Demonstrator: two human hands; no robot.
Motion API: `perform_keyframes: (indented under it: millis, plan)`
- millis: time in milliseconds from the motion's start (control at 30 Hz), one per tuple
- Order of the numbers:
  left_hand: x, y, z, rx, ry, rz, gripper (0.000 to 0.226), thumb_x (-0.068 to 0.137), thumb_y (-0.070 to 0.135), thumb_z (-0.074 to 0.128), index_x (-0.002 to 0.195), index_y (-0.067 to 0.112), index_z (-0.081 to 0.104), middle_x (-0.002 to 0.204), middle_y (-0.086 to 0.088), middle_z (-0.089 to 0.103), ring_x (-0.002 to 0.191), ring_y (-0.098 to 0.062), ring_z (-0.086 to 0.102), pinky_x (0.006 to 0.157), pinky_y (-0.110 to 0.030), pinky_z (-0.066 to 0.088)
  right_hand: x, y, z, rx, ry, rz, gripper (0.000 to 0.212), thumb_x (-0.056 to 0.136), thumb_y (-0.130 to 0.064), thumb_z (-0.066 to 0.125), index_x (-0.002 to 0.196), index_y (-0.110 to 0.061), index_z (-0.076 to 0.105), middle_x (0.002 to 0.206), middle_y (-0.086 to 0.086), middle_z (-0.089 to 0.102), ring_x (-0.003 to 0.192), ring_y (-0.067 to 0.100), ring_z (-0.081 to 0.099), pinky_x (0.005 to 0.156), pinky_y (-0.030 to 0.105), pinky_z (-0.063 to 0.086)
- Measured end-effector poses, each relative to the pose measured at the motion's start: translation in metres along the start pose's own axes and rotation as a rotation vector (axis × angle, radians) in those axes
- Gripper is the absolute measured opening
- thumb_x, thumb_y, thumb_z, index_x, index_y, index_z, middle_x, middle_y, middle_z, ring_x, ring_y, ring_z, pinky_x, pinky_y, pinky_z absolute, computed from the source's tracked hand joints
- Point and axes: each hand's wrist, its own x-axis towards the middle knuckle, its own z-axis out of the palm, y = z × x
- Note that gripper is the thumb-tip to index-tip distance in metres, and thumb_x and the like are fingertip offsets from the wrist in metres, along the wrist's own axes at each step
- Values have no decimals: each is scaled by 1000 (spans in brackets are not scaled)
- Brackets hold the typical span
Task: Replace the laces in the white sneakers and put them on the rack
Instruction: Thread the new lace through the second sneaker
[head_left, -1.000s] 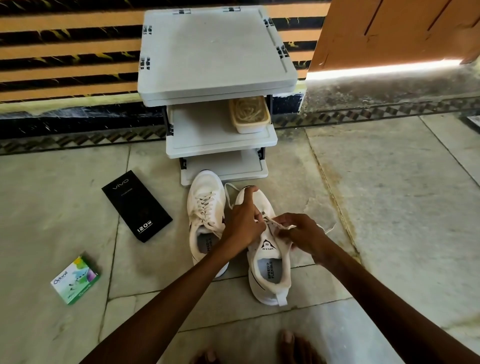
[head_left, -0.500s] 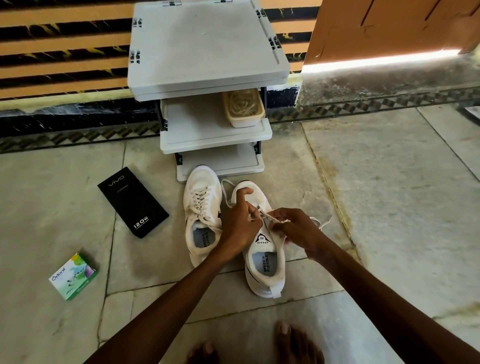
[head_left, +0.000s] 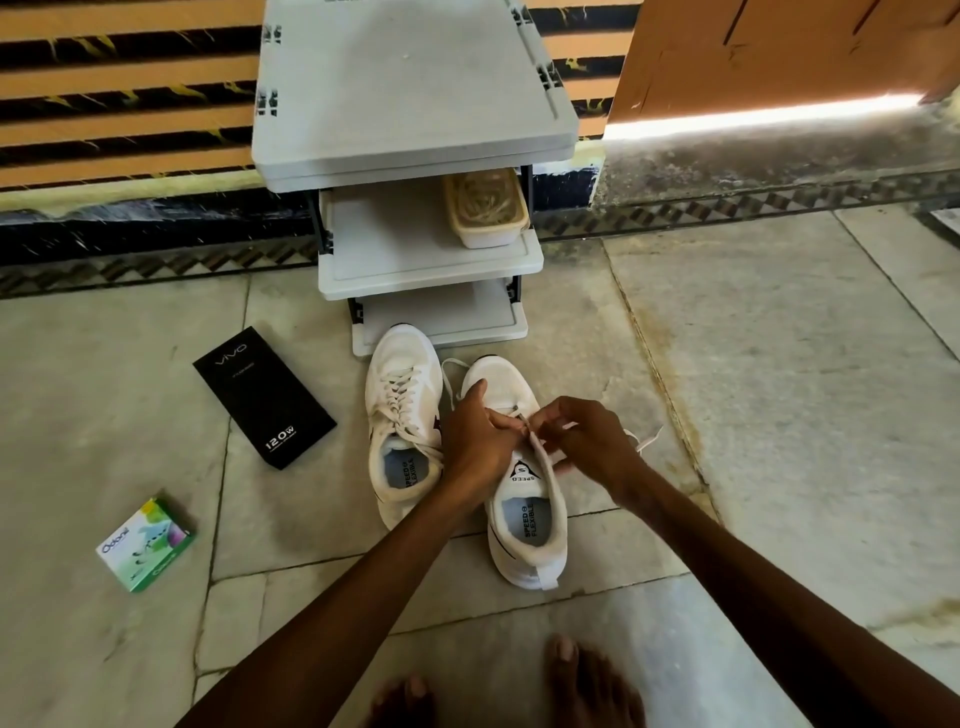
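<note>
Two white sneakers stand side by side on the floor in front of a grey rack (head_left: 415, 260). The left sneaker (head_left: 402, 415) is laced. Over the lace area of the right sneaker (head_left: 524, 519) both hands meet. My left hand (head_left: 478, 441) grips the shoe's upper and pinches the white lace (head_left: 649, 441) near the eyelets. My right hand (head_left: 587, 441) pinches the same lace just beside it. One loose lace end trails on the floor to the right, another loops past the toe.
A black phone box (head_left: 265, 397) lies left of the sneakers, and a green-white small carton (head_left: 145, 545) lies farther left. A beige tub (head_left: 485, 208) sits on the rack's middle shelf. Bare toes (head_left: 571, 670) show at the bottom edge. A striped wall stands behind.
The view has tilted, so the shoes sit lower and closer. Both hands stay on the right sneaker's lace, the right hand having shifted slightly up toward the eyelets.
</note>
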Motion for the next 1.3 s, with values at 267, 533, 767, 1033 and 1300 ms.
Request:
perform_keyframes:
  millis: [267,533,767,1033,1300]
  plan:
    - [4,-7,-6,262,-100,171,89,78,38,77,150,21,29,103,1,72,124,-30,52,111,-51,31,23,-16,-9,-174,343,-312,23,86,2,63,75,-17,62,73,-5,67,57,7,65,62,31,56]
    - [-12,-2,-3,582,13,304,60,86,36,65,138,33,37,121,-5,61,121,-29,44,102,-43,26,14,-97,-73,931,328,-324,30,94,7,36,72,-11,47,71,12,54,55,16,52,54,29,51]
    - [-19,6,-8,670,9,414,41,91,24,58,131,33,53,125,4,60,120,-23,39,95,-37,28,16,-11,-1,-868,-81,-27,45,96,-56,45,95,-16,65,92,6,66,84,24,63,68,31,47]
    - [-21,7,-12,703,42,438,38,84,26,63,121,33,61,129,-1,45,119,-27,37,99,-43,33,1,-72,-22,481,-61,-112,31,89,0,44,67,-20,55,67,-6,55,69,13,47,71,31,44]
    - [-21,9,-16,612,-21,431,38,86,23,63,124,27,61,133,-3,49,123,-27,42,103,-41,32,8,-108,-39,42,266,-346,28,96,-24,56,71,-22,70,74,-3,69,68,9,58,73,30,49]
